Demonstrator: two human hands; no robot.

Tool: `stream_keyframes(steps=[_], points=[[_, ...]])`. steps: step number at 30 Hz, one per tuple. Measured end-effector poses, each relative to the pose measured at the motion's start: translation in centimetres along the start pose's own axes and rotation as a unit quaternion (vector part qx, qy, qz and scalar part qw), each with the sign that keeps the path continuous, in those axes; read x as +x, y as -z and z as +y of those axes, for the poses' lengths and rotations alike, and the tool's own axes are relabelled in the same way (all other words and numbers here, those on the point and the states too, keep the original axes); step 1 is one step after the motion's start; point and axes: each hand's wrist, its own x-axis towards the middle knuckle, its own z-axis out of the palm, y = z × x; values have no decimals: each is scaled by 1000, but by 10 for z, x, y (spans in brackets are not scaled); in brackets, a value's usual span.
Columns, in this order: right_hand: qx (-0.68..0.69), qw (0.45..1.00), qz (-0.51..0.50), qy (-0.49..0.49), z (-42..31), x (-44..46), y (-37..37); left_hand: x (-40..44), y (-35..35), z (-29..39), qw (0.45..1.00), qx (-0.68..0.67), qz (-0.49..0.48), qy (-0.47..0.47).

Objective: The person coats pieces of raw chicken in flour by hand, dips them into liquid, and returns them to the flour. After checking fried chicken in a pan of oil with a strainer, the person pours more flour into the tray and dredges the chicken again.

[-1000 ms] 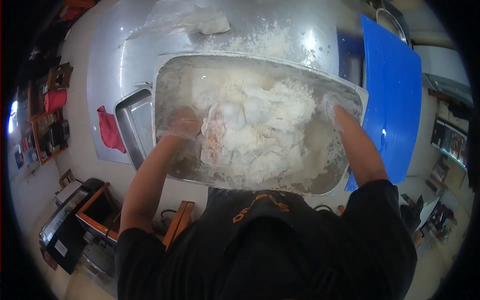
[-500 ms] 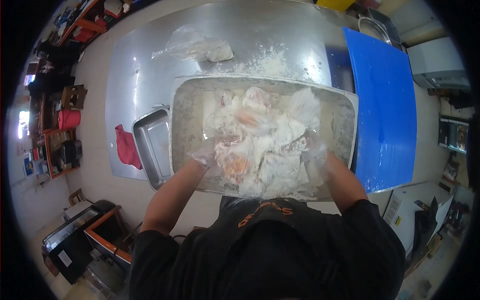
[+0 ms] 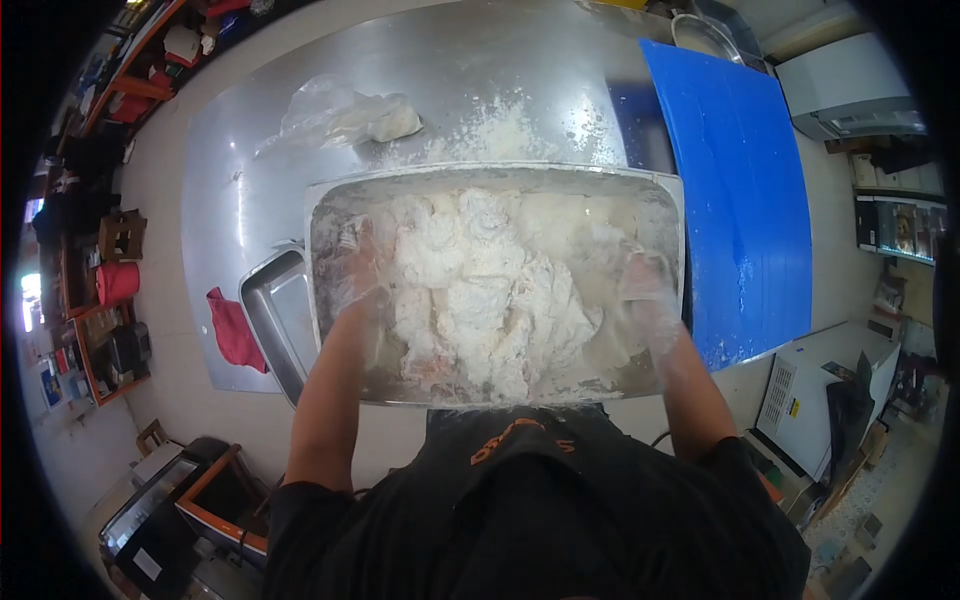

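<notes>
A large metal tub [image 3: 500, 172] holds several flour-coated pieces, apparently meat [image 3: 480, 300], heaped in its middle over loose flour [image 3: 640, 225]. My left hand [image 3: 365, 262], in a clear floury plastic glove, is inside the tub along its left wall, beside the heap. On the opposite side, my gloved right hand [image 3: 645, 278] is down in the loose flour, apart from the pieces. Both hands are blurred and dusted white; their fingers look stretched out, with no piece seen in either. Flour partly hides the fingertips.
Left of the tub stands a smaller steel pan [image 3: 275, 300] beside a red cloth [image 3: 236, 330]. A crumpled plastic bag [image 3: 350, 118] and spilled flour [image 3: 500, 125] lie behind on the steel table [image 3: 215, 200]. A blue board [image 3: 740, 210] covers the right side.
My hands have moved apart and forward, from the near sides of the heap to the tub's side walls. The pieces have shifted and look more evenly white, with less pink showing.
</notes>
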Motion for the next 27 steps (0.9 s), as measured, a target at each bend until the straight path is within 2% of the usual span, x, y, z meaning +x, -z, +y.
stream_keyframes(steps=[2, 5, 7, 9, 10, 12, 13, 15, 16, 17, 18, 21, 23, 26, 27], points=[[32, 999, -27, -26, -18, 23, 12, 16, -15, -10, 997, -76, 6, -9], [123, 987, -76, -70, -38, 61, 4, 28, -36, -11, 967, -227, -68, 94], [273, 952, -70, -116, -41, 99, -47, 35, -41, -5, 911, -346, -130, 182], [422, 898, -52, -113, -43, 127, -84, 40, -34, 5, 831, -463, -172, 256], [482, 870, -48, -89, -34, 136, -95, 38, -24, 16, 799, -495, -230, 254], [595, 801, -43, -44, -6, 146, -115, 31, -5, 39, 720, -551, -344, 245], [647, 761, -41, -19, -5, 145, -100, 35, -9, 31, 746, -523, -302, 280], [782, 586, -88, -196, -31, 140, -48, 48, -23, 11, 789, -461, -213, 346], [808, 532, -81, -240, -40, 142, -35, 54, -33, 12, 815, -442, -206, 313], [799, 545, -73, -243, -52, 148, -41, 56, -46, 16, 838, -422, -200, 283], [777, 582, -73, -228, -64, 156, -48, 52, -54, 19, 860, -400, -195, 251], [678, 715, -123, -118, -82, 155, -46, 26, -49, 39, 772, -516, -301, 218], [582, 794, -177, 5, -78, 118, -5, -1, -35, 39, 770, -537, -304, 163], [351, 897, -239, 126, -38, 90, 46, 6, -12, 18, 821, -411, -353, 182], [223, 928, -246, 167, -18, 95, 46, 9, 6, 17, 900, -212, -350, 154]])
